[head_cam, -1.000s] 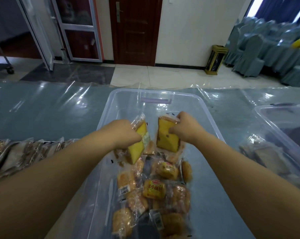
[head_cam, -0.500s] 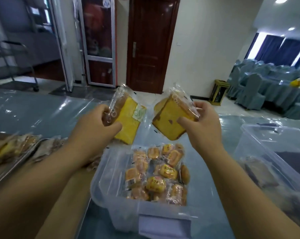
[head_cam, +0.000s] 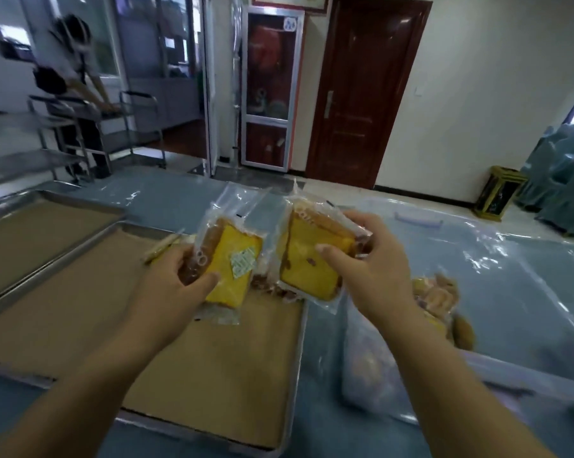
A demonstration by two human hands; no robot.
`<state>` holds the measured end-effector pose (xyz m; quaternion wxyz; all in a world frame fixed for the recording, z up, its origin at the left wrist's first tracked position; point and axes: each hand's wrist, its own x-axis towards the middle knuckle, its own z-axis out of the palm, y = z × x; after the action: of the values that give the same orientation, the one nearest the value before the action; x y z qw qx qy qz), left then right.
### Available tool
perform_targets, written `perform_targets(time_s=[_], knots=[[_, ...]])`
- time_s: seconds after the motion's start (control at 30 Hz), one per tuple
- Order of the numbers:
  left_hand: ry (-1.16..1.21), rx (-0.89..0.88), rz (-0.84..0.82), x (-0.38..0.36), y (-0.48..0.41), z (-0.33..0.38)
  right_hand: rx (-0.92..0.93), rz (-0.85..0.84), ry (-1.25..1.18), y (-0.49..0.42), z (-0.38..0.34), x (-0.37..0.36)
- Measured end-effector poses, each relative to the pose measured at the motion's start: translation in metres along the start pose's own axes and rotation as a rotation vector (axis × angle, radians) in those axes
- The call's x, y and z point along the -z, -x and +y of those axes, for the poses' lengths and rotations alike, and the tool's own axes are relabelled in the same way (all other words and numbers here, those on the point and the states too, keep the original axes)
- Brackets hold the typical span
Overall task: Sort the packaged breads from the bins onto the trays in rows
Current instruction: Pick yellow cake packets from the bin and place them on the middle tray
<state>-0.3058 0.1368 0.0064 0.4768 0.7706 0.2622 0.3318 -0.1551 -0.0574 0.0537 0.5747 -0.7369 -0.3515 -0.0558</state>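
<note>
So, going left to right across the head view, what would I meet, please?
Far brown-paper-lined metal tray → left hand → clear-wrapped yellow cake slice → second wrapped yellow cake slice → right hand → clear plastic bin of small buns.

Cream wall (head_cam: pixel 497 77), dark wooden door (head_cam: pixel 361 94), glass-panelled door (head_cam: pixel 269 90), steel trolley (head_cam: pixel 91 127), covered chairs (head_cam: pixel 563 173), gold bin (head_cam: pixel 495 193)

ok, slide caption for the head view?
Left hand holds the left packaged bread, right hand the right packaged bread, by the tray.
</note>
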Motion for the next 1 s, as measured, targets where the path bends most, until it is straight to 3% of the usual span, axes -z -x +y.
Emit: perform_targets(time_s=[0.3, 0.7, 1.0], knots=[[-0.075, 0.140, -0.057, 0.135, -0.013, -0.106, -0.247, -0.047, -0.007, 0.038, -0.007, -0.168], [-0.131, 0.308, -0.083, 0.200, -0.068, -0.209, -0.604, -0.235, -0.034, 0.008, 0.036, -0.328], [-0.141, 0.352, -0.055, 0.220, -0.172, -0.271, -0.582, -0.331, 0.017, -0.064, 0.062, -0.431]])
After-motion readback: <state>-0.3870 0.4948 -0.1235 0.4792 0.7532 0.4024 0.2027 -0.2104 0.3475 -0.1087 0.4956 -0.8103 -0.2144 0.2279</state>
